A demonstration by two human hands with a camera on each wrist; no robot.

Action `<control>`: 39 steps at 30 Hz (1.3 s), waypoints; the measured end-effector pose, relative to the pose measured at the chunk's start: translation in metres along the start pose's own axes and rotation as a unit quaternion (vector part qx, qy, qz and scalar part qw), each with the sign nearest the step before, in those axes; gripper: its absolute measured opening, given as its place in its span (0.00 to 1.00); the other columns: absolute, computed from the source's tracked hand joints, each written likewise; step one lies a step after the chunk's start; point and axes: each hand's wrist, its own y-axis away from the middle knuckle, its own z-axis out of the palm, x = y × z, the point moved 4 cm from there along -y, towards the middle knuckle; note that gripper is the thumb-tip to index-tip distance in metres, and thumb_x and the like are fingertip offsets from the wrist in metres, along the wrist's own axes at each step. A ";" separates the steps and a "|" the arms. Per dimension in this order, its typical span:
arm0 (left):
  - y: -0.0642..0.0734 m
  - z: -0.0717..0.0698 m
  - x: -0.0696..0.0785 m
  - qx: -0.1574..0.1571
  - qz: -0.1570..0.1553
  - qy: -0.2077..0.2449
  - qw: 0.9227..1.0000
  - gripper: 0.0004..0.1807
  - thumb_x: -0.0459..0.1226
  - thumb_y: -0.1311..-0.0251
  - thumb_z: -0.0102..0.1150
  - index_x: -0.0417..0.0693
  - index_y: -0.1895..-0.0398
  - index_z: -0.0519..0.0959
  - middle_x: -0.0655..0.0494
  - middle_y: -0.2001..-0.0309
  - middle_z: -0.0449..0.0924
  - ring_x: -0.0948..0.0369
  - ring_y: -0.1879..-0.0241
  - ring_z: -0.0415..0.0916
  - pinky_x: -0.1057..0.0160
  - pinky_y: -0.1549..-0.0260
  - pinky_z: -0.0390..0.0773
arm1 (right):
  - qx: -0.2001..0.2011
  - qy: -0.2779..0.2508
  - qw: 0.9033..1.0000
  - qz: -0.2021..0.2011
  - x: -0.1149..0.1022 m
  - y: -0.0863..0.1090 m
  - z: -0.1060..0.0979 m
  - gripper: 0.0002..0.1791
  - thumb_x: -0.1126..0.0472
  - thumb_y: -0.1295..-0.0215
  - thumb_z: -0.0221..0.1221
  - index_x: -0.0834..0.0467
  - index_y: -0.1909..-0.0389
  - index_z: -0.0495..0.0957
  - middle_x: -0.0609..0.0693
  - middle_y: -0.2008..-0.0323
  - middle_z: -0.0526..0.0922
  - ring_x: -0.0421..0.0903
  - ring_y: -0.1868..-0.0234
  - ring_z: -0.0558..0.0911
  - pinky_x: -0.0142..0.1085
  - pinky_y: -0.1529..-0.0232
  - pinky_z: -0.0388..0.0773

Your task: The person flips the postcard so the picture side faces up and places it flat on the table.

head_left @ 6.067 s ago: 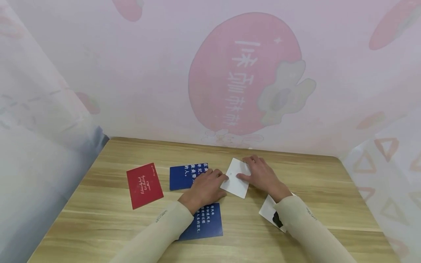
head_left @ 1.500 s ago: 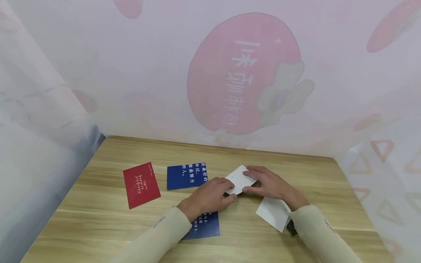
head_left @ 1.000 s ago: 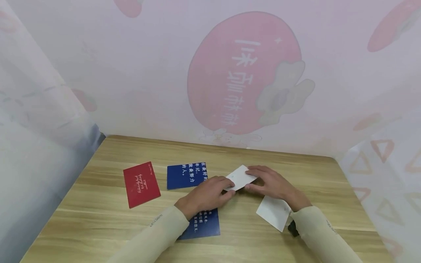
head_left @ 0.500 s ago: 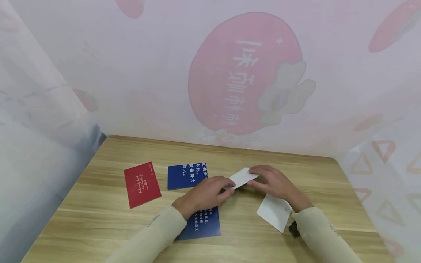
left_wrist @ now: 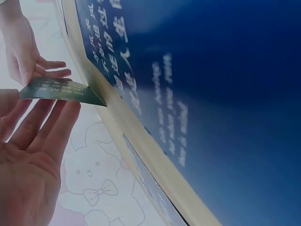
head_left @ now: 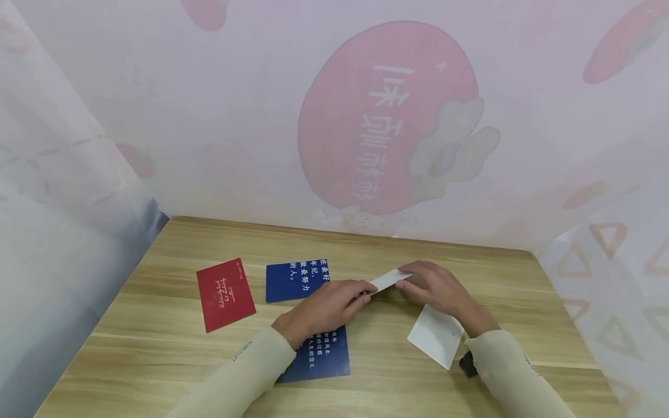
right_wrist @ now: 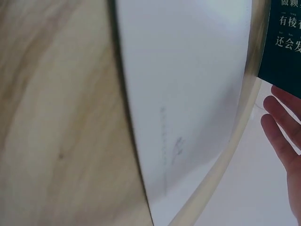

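My left hand [head_left: 326, 307] pinches the left end of a card [head_left: 385, 281] between thumb and fingers. My right hand [head_left: 439, 293] grips its right end the same way. The card is tilted, its white back facing up in the head view. In the left wrist view the card's dark green face [left_wrist: 56, 89] with light lettering shows. The right wrist view catches part of that green face [right_wrist: 282, 56] beside fingers [right_wrist: 277, 134]. Under my right wrist lies a white card [head_left: 436, 337]. A blue card with white writing [head_left: 326, 357] lies partly beneath my left wrist.
On the wooden table [head_left: 157, 348], a red card [head_left: 226, 295] lies at the left. Another blue card [head_left: 284, 281] lies right of it, its corner hidden by my left hand. A small black object [head_left: 467, 364] sits by my right sleeve. Patterned cloth [head_left: 235, 116] hangs behind.
The held card has tilted up from lying nearly flat to almost edge-on in the head view. Both hands have drawn slightly apart along it. The other cards stay put.
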 end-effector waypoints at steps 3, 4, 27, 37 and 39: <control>0.000 -0.001 0.000 0.004 0.000 -0.003 1.000 0.18 0.45 0.13 0.50 0.57 0.30 0.82 0.61 0.40 0.88 0.67 0.59 0.79 0.67 0.57 0.81 | 0.006 -0.001 1.000 -0.003 0.000 0.000 0.000 0.25 0.41 0.21 0.63 0.53 0.35 0.85 0.53 0.36 0.88 0.57 0.34 0.86 0.58 0.34 0.82; 0.000 -0.001 0.000 0.006 0.001 -0.005 1.000 0.18 0.45 0.13 0.51 0.56 0.30 0.82 0.61 0.41 0.89 0.68 0.60 0.79 0.68 0.58 0.80 | 0.009 -0.001 1.000 -0.004 0.000 0.000 -0.001 0.25 0.41 0.21 0.63 0.53 0.35 0.85 0.53 0.37 0.88 0.57 0.35 0.86 0.58 0.34 0.83; 0.002 -0.010 0.006 0.111 0.038 -0.108 0.987 0.14 0.42 0.16 0.57 0.50 0.40 0.87 0.60 0.55 0.94 0.73 0.70 0.80 0.70 0.64 0.85 | 0.036 -0.004 0.999 -0.007 0.002 -0.001 -0.004 0.23 0.43 0.18 0.60 0.55 0.38 0.87 0.48 0.44 0.92 0.47 0.48 0.91 0.51 0.47 0.89; 0.003 -0.011 0.006 0.135 0.036 -0.107 0.984 0.15 0.37 0.20 0.61 0.49 0.36 0.86 0.54 0.47 0.93 0.66 0.58 0.92 0.65 0.58 0.91 | 0.041 -0.018 0.999 -0.009 0.003 -0.003 -0.002 0.22 0.46 0.16 0.59 0.57 0.36 0.85 0.52 0.42 0.91 0.52 0.49 0.93 0.51 0.50 0.90; 0.003 -0.012 0.006 0.140 0.038 -0.108 0.984 0.16 0.36 0.21 0.62 0.48 0.34 0.85 0.53 0.45 0.93 0.63 0.54 0.93 0.64 0.56 0.91 | 0.045 -0.019 0.999 -0.012 0.004 -0.003 -0.002 0.21 0.48 0.16 0.59 0.57 0.36 0.85 0.53 0.42 0.91 0.52 0.49 0.93 0.52 0.50 0.90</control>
